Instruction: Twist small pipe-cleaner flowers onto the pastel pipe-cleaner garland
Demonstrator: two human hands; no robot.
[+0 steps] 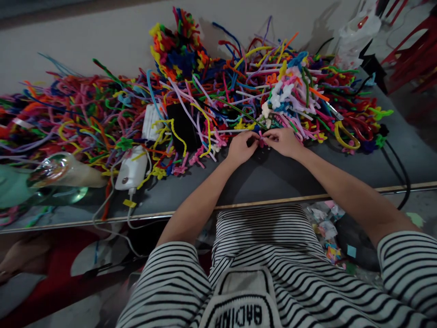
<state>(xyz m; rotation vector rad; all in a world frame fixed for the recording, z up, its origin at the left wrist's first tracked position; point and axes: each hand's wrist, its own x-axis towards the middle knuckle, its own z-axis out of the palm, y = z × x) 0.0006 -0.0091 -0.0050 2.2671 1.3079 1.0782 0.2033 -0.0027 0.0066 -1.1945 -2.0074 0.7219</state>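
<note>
Between my fingertips, just above the dark tabletop, is a small pink pipe cleaner piece (261, 140). My left hand (243, 146) pinches it from the left, thumb and forefinger curled together. From the right, my right hand (282, 141) grips it with thumb and forefinger. The piece is mostly covered by the fingers, so its exact shape is hard to make out. Right behind my hands lies a big tangled heap of coloured pipe cleaners (218, 98). White, blue and pink twisted flower shapes (282, 93) rest on top of that heap.
Yellow-and-red-handled scissors (346, 135) lie at the right. A black phone-like slab (182, 127) sits within the heap. Left of it are a white power bank (132, 168) with a cable and a clear-and-green container (58, 175). A white plastic bag (357, 36) stands at the back right.
</note>
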